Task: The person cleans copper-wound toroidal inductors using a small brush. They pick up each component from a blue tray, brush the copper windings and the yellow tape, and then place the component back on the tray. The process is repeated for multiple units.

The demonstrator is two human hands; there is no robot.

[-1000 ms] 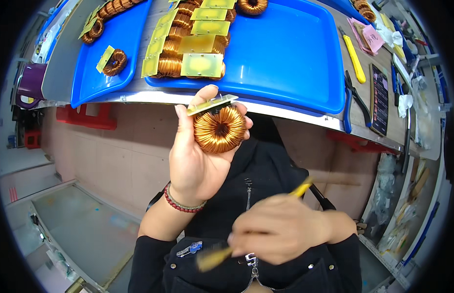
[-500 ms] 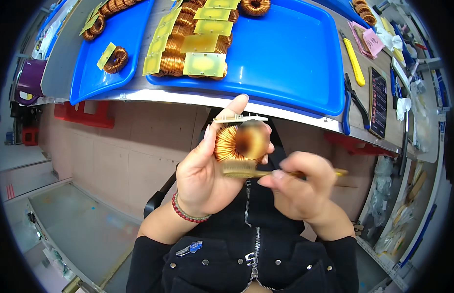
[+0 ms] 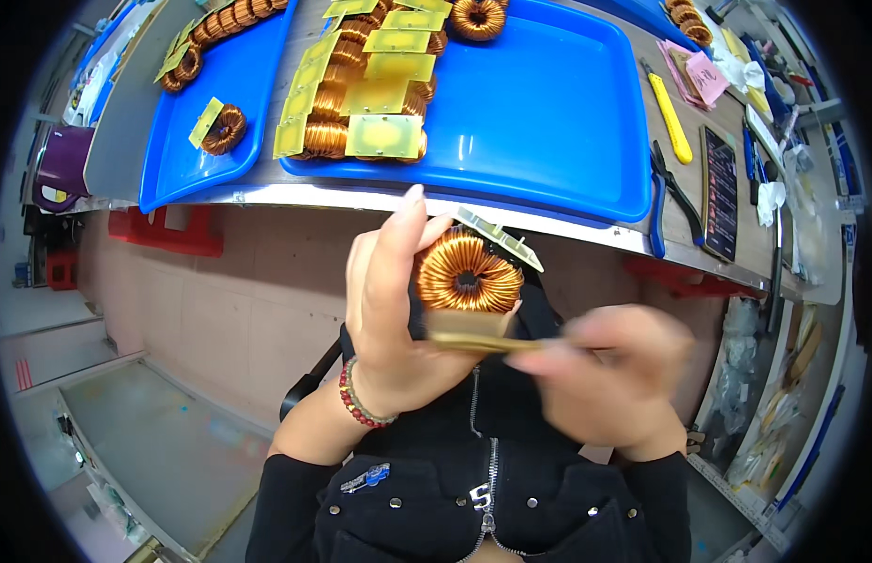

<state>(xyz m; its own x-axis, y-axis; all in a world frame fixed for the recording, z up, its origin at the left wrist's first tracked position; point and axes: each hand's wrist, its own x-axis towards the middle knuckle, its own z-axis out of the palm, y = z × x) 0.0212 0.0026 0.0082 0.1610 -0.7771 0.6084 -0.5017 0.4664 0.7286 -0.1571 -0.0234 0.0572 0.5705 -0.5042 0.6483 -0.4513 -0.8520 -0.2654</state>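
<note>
My left hand (image 3: pixel 389 300) is closed around a copper-wound toroidal coil (image 3: pixel 469 272) in front of my chest. A small yellowish circuit board (image 3: pixel 500 238) sits along the coil's upper right edge, tilted, with short pins or parts on its face. My right hand (image 3: pixel 619 375), smeared by motion, grips the thin handle of a brush (image 3: pixel 469 336). Its bristles lie against the underside of the coil, just beside my left palm.
Beyond my hands, a blue tray (image 3: pixel 539 122) holds rows of coils with yellow boards (image 3: pixel 383 136) and one coil without a visible board (image 3: pixel 478 17). A second blue tray (image 3: pixel 178 169) stands left. On the right lie a yellow cutter (image 3: pixel 670 117), pliers (image 3: pixel 678 197) and a dark phone-like slab (image 3: pixel 719 192).
My left hand has turned the coil, so its hole faces up and the board now slants down to the right. The brush has stayed under the coil while my right hand shifted right.
</note>
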